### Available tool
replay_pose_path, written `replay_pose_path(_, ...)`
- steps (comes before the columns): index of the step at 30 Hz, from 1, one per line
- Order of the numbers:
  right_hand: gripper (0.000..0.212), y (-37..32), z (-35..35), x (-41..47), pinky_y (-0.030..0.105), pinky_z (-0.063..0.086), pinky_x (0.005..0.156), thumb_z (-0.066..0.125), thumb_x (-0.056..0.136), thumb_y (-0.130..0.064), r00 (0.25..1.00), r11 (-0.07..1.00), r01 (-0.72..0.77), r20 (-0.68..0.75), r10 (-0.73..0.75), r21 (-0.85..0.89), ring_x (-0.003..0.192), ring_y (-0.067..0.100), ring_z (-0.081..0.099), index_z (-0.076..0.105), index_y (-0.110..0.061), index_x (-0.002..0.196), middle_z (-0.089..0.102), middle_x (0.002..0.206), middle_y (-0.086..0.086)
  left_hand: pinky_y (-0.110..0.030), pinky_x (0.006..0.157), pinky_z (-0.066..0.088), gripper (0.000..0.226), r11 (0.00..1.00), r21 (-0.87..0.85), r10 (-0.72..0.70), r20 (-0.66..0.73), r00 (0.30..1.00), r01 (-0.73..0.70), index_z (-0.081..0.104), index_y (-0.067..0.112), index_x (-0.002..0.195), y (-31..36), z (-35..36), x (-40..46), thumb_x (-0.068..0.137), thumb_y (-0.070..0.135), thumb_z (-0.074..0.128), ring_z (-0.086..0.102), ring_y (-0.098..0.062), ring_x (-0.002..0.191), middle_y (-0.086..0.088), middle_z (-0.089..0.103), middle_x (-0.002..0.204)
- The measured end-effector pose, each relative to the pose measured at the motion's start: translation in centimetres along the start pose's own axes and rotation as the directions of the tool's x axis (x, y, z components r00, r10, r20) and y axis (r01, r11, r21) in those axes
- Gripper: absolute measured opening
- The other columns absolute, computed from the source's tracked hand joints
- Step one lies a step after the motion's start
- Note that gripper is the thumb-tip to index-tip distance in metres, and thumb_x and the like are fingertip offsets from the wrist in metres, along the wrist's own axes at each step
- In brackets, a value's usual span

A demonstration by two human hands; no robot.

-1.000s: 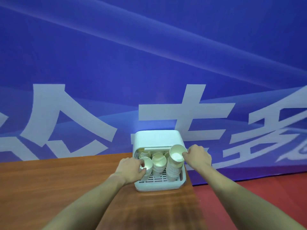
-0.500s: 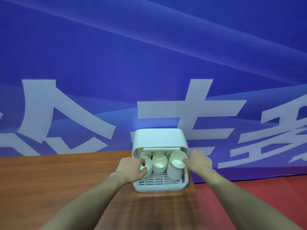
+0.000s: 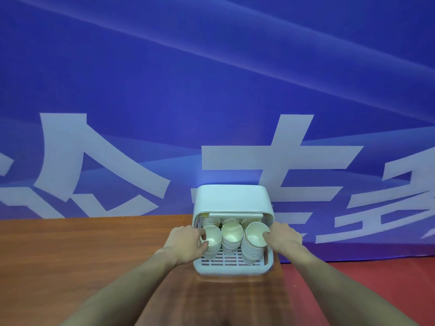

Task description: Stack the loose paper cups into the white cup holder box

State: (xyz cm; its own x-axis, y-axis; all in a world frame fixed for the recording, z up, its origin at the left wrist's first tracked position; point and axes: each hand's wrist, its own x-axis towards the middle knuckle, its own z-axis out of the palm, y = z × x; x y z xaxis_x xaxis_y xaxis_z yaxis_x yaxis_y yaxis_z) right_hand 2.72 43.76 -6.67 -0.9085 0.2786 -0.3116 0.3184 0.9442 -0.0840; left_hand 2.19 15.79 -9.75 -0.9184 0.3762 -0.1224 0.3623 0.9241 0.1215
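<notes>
- Head view, the only view you have: the white cup holder box (image 3: 231,198) sits at the far right end of the wooden table (image 3: 82,250), backed against the blue banner (image 3: 211,90). Its open front faces you, so you can reach straight in.
- Your left hand (image 3: 186,243) grips the left cup stack (image 3: 211,242), with the thumb and fingers curled round the upper cups. That hold likely keeps the column upright and pressed down on the slotted tray (image 3: 226,260).
- Your right hand (image 3: 286,238) holds the right cup stack (image 3: 255,243) at its top rim. One fingertip (image 3: 265,236) hooks just inside the mouth of the top cup while the other fingers curl behind the outer wall, so it is a pinch on the rim. This seems meant to seat the top cup squarely.
- The right stack leans slightly towards you, so your grip there probably also steadies it.
- The middle cup stack (image 3: 231,238) stands untouched between the other two, close against them on both sides. More cups show dimly behind, under the hood of the box.
- All three front stacks stand inside the box on the tray, mouths up, which lets each new cup nest into the last.
- No loose cups show on the table, so you appear close to finishing. I cannot tell whether any lie out of view.
- A red floor (image 3: 364,290) lies past the table's right edge, just beside the box, so take care not to nudge the box sideways.
</notes>
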Motion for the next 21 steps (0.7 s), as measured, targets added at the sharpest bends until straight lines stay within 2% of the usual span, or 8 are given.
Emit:
replay_pose_path(5,0.020,-0.2,0.1,-0.6,0.029,0.040,0.068,0.047,0.089,-0.032,0.999,0.999,0.036,0.008,-0.036,-0.025,0.082,0.022,0.054,0.056,-0.016,0.097,0.060,0.094,0.001,-0.033,0.076,0.047,0.037,1.000,-0.018,-0.019,-0.001,1.000,0.019,0.061,0.032,0.101,-0.9,-0.2,-1.4,0.084,0.053,0.037,0.065,-0.024,0.087,0.005,0.071,0.086)
replay_pose_path(9,0.030,0.0,0.5,-0.9,0.031,0.040,0.070,0.045,0.090,-0.030,0.998,0.999,0.010,0.060,-0.008,-0.035,0.086,0.023,0.054,0.056,-0.016,0.114,0.061,0.105,0.001,-0.033,0.080,0.048,0.034,0.999,-0.005,-0.040,0.009,0.999,0.040,0.062,0.031,0.101,-1.1,-1.1,-2.0,0.085,0.052,0.040,0.065,-0.027,0.089,0.001,0.071,0.089)
replay_pose_path(11,0.033,0.0,1.1,-0.9,0.031,0.041,0.073,0.045,0.089,-0.029,0.997,0.999,0.000,0.073,0.003,-0.035,0.096,0.024,0.059,0.055,-0.017,0.117,0.062,0.110,0.001,-0.034,0.080,0.048,0.034,0.999,0.013,-0.036,0.024,0.999,0.035,0.062,0.030,0.103,-1.0,-1.3,-2.1,0.086,0.051,0.040,0.065,-0.028,0.090,0.000,0.072,0.091)
replay_pose_path(13,0.032,-0.2,1.5,-1.1,0.031,0.041,0.073,0.044,0.090,-0.029,0.998,0.999,0.001,0.060,0.002,-0.043,0.102,0.024,0.060,0.057,-0.017,0.116,0.063,0.113,0.002,-0.034,0.080,0.048,0.036,0.999,0.038,-0.022,0.037,0.999,0.020,0.062,0.030,0.105,-0.7,-1.5,-2.2,0.087,0.050,0.039,0.065,-0.028,0.090,0.001,0.071,0.091)
replay_pose_path(18,0.037,0.3,0.6,-1.8,0.031,0.042,0.071,0.039,0.094,-0.044,0.998,0.991,0.053,-0.016,-0.056,-0.124,0.100,0.025,0.062,0.060,-0.018,0.110,0.065,0.108,0.002,-0.034,0.081,0.049,0.035,0.998,0.058,-0.020,0.058,0.998,0.017,0.062,0.028,0.104,-0.6,-2.4,-2.6,0.087,0.049,0.040,0.064,-0.028,0.091,0.000,0.070,0.093)
replay_pose_path(21,0.037,1.5,-0.8,-2.2,0.031,0.041,0.071,0.038,0.094,-0.048,0.998,0.991,0.048,-0.041,-0.053,-0.124,0.096,0.024,0.061,0.059,-0.019,0.098,0.065,0.104,0.001,-0.034,0.081,0.047,0.034,0.994,0.106,-0.042,0.087,0.995,0.033,0.062,0.028,0.106,-0.8,-3.7,-3.6,0.089,0.048,0.041,0.064,-0.029,0.094,-0.001,0.070,0.097)
